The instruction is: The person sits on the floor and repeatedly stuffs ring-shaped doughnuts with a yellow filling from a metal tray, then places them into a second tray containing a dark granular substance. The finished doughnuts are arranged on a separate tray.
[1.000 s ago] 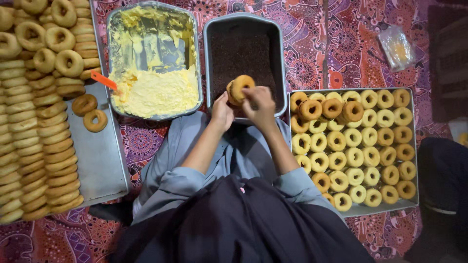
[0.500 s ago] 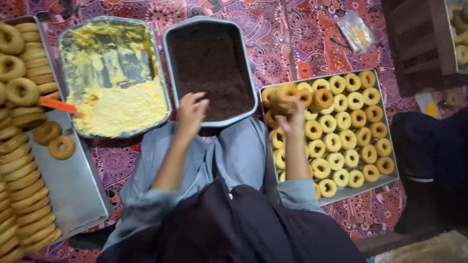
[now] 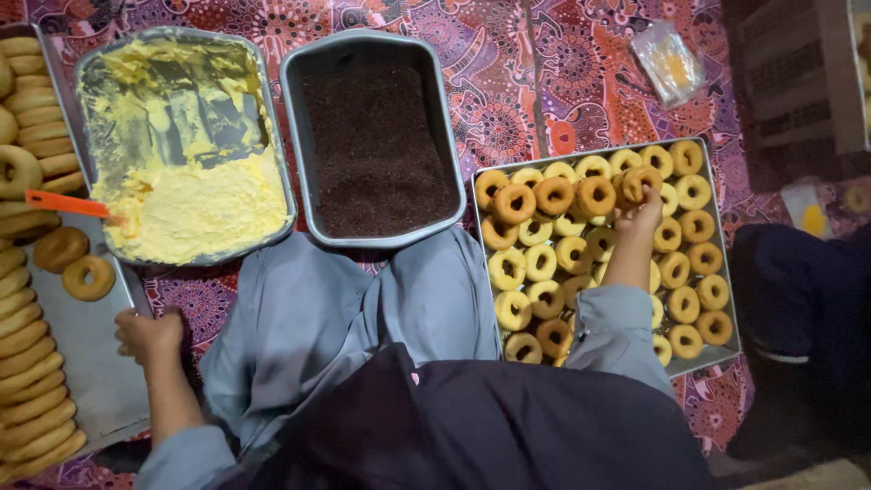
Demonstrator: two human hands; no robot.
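My right hand reaches over the right metal tray, its fingers on a brown-topped doughnut resting on top of the rows of filled doughnuts. My left hand is curled and holds nothing, at the edge of the left metal tray. That tray carries stacks of plain doughnuts, with two loose doughnuts nearest the hand. Between the trays stand a tin of yellow cream with an orange spatula in it, and a tin of dark brown crumbs.
Everything sits on a red and purple patterned cloth. A small plastic bag lies at the back right beside a wooden crate. Another person's dark-clothed leg is at the right. My grey-trousered legs fill the middle.
My right hand carried the doughnut from above the crumb tin to the right tray. My left hand let go of it and moved down left to the left tray.
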